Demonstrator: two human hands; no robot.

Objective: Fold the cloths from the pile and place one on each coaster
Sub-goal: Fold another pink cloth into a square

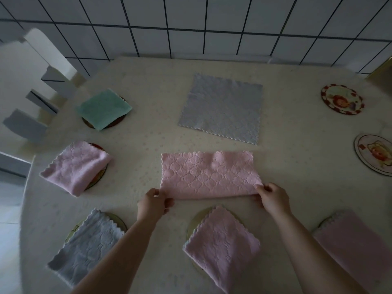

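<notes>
A pink cloth (209,175), folded in half into a wide strip, lies in the middle of the table. My left hand (153,203) pinches its near left corner and my right hand (272,198) pinches its near right corner. Behind it a grey cloth (221,108) lies flat and unfolded. Folded cloths cover several coasters: a green one (104,109), a pink one (77,166), a grey one (84,247), a pink one (222,245) and a pink one (354,247). Two bare coasters sit at the right, one (341,101) farther back and one (374,157) nearer.
The table (297,187) has a cream patterned cover and stands against a white tiled wall (191,26). A white chair (31,85) stands at the table's far left corner.
</notes>
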